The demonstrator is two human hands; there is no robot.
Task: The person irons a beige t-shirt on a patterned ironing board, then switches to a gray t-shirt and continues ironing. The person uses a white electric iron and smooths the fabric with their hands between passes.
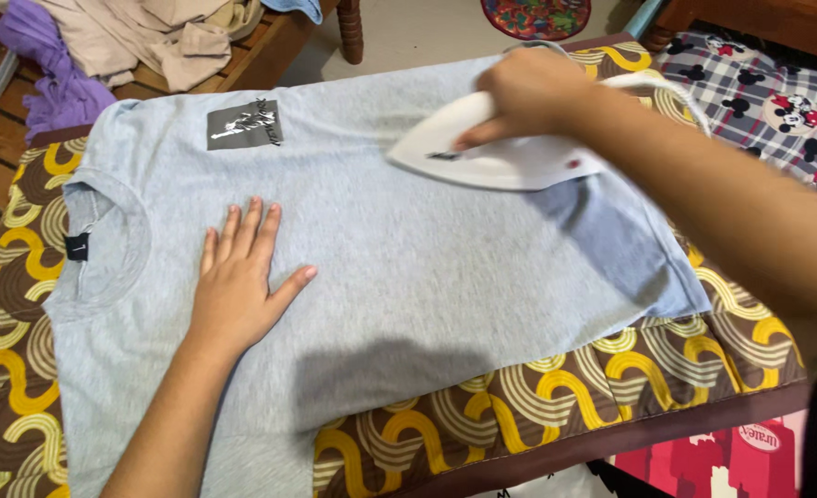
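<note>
The left hand (242,277) lies flat at centre left of the frame, palm down, fingers together and pointing up the picture, thumb spread toward the right. Its forearm runs down to the lower left edge. The right hand (528,92), upper centre right, is curled in a closed grip, its forearm stretching to the right edge

Your shirt (381,267) lies flat on the padded board (556,387), collar to your left, with your left hand (242,277) pressed on its chest, your right hand (528,92) gripping the iron (500,157) farther right, and a clothes pile (150,37) behind it all.
</note>
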